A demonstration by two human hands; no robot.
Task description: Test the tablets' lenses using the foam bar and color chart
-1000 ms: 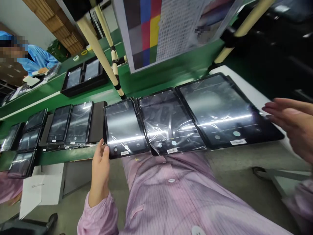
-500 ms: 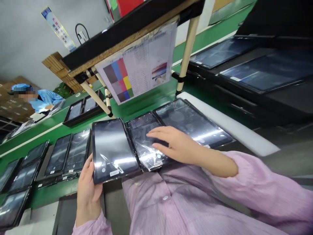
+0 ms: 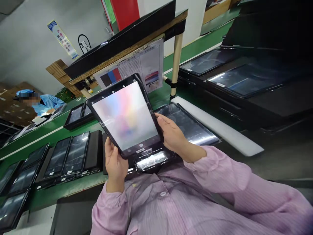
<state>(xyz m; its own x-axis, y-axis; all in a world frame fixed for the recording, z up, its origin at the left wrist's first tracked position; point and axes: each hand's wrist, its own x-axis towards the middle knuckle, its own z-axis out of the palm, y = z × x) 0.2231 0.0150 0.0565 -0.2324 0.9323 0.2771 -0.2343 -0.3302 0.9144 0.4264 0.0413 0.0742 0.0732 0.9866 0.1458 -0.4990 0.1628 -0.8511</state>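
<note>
Between my two hands a tablet point(image 3: 127, 114) is held up and tilted, its lit screen showing a blurred, colourful camera picture. My left hand point(image 3: 116, 163) grips its lower left edge, and my right hand point(image 3: 172, 135) is closed on its right edge. Below it lies a film-covered tablet point(image 3: 154, 160), mostly hidden by the raised one. Another dark tablet point(image 3: 189, 125) rests to the right, just beyond my right hand.
Several dark tablets point(image 3: 76, 152) lie in trays along the green bench at left. Black trays with tablets point(image 3: 244, 78) stand at right beside a white strip point(image 3: 220, 127). A shelf frame point(image 3: 177, 58) bears a colour chart point(image 3: 151, 73). A person point(image 3: 46, 102) sits far left.
The tablet in my left hand has been raised towards the shelf, and its screen now shows a colourful picture. My right hand has left the middle tablet and taken hold of the raised one.
</note>
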